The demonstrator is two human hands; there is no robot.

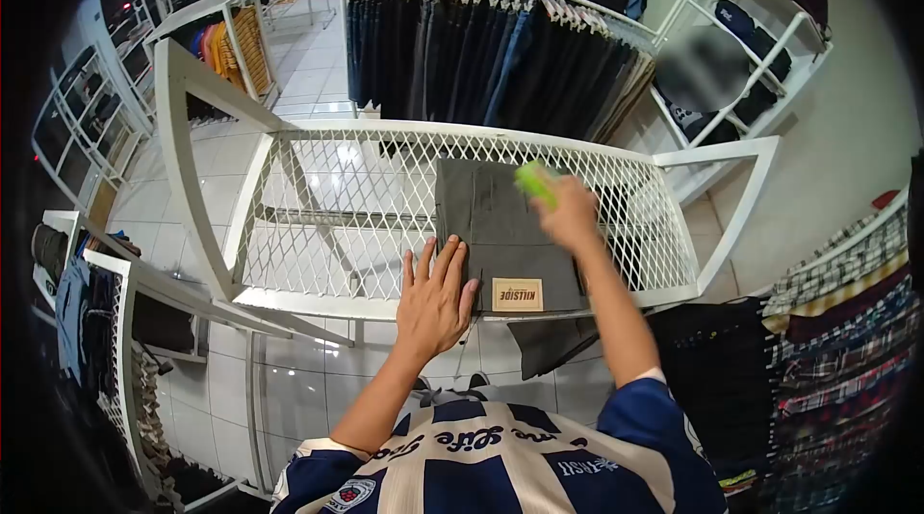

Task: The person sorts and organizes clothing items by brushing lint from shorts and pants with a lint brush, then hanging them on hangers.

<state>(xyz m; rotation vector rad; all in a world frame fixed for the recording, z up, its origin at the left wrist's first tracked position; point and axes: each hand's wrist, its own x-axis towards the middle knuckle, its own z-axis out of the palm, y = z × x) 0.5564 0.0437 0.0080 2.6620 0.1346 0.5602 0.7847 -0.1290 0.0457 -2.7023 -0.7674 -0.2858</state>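
Right hand [570, 211] is wrapped around a lime-green tool [535, 183], fingers curled in on it. It's a bit blurry, so I can't tell what kind of tool it is. Left hand [431, 307] isn't clamped on anything: palm down, fingers slightly fanned, with the index fingertip and thumb at the near left edge of the folded grey trousers [505, 225].

Those trousers are lying flat just right of the middle of a white mesh worktop [332, 295]. Going by a clock face centred on them, left hand is around 8 and the green tool is at about 1, over the upper part of the fabric. At 6 there's a tan patch [517, 295] that says KILLSIDE, upside down from this angle. Some dark grey cloth [553, 346] hangs below the worktop's near edge, roughly 5 o'clock.

Further out, 12 o'clock is a rail packed with dark trousers [443, 57] on clip hangers. Caps [751, 33] sit on a white shelf around 2, and plaid shirts [837, 350] are between 3 and 4. Stacked yellow clothing [245, 47] is off at 10.
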